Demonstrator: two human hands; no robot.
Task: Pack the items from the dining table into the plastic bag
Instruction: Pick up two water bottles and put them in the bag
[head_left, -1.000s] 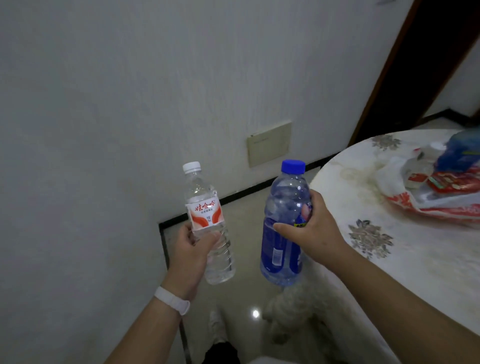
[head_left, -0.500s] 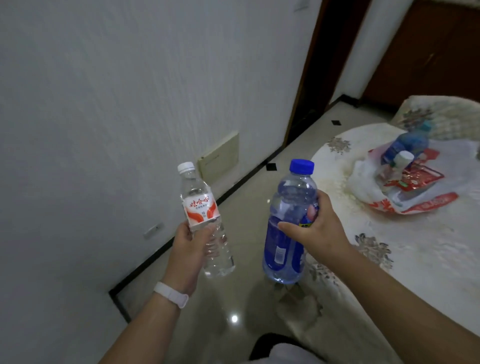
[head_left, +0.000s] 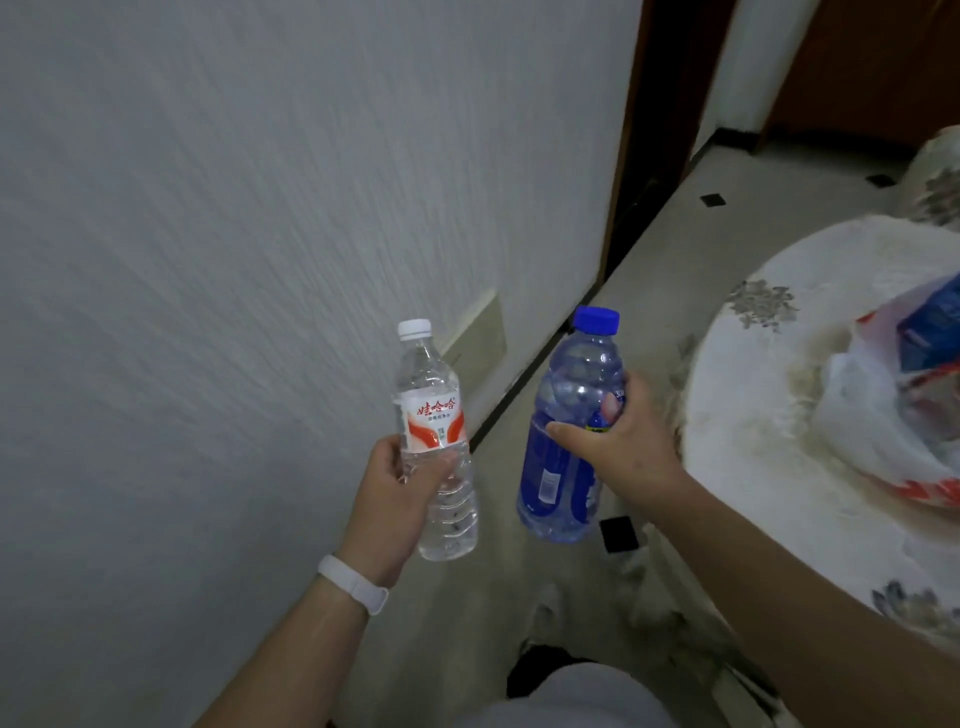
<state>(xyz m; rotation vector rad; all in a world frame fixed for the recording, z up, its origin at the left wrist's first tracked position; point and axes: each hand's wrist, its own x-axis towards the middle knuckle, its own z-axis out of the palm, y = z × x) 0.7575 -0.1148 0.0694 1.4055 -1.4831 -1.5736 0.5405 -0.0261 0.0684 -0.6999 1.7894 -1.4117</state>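
The left hand grips a clear plastic water bottle with white cap and red label low on its body, and the right hand beside it grips a blue-tinted plastic bottle with blue cap at the waist, both upright over the floor. The white-and-red plastic bag lies further right on the round cloth-covered dining table, nearer the right hand, so that bottle likely goes in first

Two bottles are counted all up: one clear bottle and one blue bottle. Two hands are seen, a left hand and a right hand. Also spotted: one plastic bag, one table, one white wristband.
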